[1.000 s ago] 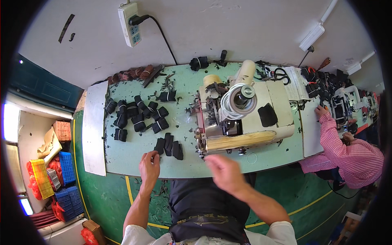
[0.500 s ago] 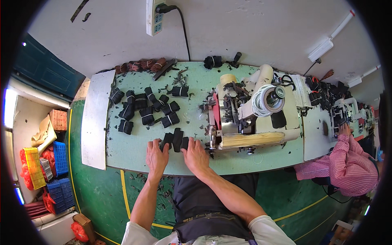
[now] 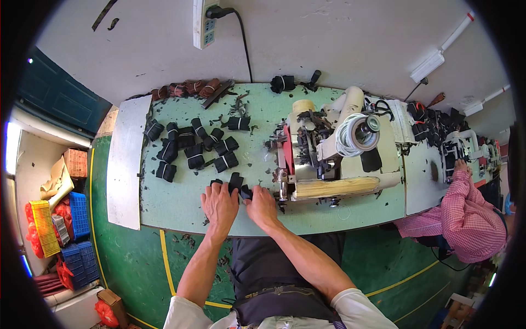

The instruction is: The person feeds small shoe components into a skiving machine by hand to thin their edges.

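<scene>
Near the front edge of the table lie small dark pieces of what looks like fabric or leather, between my two hands. My left hand [image 3: 221, 207] is palm down with its fingers curled over a black piece [image 3: 216, 181], mostly hidden under it. Another black strip [image 3: 236, 180] stands out beyond my left thumb. My right hand [image 3: 261, 207] pinches a black piece [image 3: 246, 192] at its thumb and fingertips. Beyond the hands lie several black bundles [image 3: 194, 156], tied with pale bands.
A sewing-type machine [image 3: 334, 148] with a white thread cone stands right of my hands. Brown bundles [image 3: 194, 86] and a dark metal bar [image 3: 217, 94] lie at the back. A pale board [image 3: 127, 164] covers the table's left end. A co-worker in a checked shirt [image 3: 471, 225] works at far right.
My left hand has moved right and turned over the left black piece, covering most of it. The right piece now tilts beside my right fingertips. The view has shifted slightly.
</scene>
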`<action>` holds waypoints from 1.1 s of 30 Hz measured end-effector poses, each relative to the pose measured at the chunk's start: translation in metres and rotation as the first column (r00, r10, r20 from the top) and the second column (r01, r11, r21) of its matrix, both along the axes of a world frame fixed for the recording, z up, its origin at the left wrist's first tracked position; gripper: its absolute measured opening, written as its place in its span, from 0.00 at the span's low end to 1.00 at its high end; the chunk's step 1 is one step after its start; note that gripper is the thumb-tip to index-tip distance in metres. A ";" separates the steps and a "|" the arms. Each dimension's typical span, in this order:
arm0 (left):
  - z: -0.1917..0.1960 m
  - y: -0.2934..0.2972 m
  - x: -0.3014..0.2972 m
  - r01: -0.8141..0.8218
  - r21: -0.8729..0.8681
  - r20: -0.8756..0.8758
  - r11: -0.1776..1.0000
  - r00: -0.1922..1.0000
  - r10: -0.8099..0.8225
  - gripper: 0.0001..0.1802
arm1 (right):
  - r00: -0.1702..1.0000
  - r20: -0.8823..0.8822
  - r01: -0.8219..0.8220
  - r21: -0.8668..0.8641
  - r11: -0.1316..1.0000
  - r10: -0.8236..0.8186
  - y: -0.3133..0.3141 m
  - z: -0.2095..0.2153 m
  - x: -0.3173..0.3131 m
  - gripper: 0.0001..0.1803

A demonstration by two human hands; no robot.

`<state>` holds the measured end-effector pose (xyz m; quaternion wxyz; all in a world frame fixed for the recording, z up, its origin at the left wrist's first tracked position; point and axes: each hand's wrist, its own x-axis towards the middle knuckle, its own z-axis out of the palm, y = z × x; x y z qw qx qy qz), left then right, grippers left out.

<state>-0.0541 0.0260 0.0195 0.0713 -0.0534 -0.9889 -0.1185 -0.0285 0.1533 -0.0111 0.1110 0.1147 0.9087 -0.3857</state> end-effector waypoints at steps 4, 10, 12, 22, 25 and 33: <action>-0.011 0.004 0.003 0.013 0.035 0.097 0.999 0.995 -0.016 0.17 | 0.998 -0.062 0.024 -0.024 0.999 -0.026 0.004 -0.005 0.006 0.21; -0.006 0.014 0.019 -0.098 0.267 0.247 0.959 0.969 0.030 0.18 | 0.988 -0.009 0.151 -0.114 0.982 -0.153 0.003 0.000 0.007 0.20; -0.007 0.016 0.023 -0.098 0.262 0.234 0.960 0.972 0.035 0.18 | 0.981 0.010 0.190 -0.167 0.967 -0.191 0.004 0.001 0.008 0.21; -0.023 -0.002 0.019 -0.396 0.695 0.515 0.601 0.856 -0.032 0.17 | 0.824 0.430 0.566 -0.668 0.483 -0.370 0.008 0.002 0.030 0.18; -0.021 -0.016 0.019 -0.471 0.786 0.578 0.400 0.790 -0.206 0.15 | 0.843 0.490 0.538 -0.784 0.310 -0.224 0.020 0.006 0.030 0.13; 0.005 -0.026 0.019 -0.666 0.710 0.696 0.231 0.611 -0.377 0.20 | 0.864 0.503 0.483 -0.839 0.251 0.021 0.032 0.004 0.032 0.11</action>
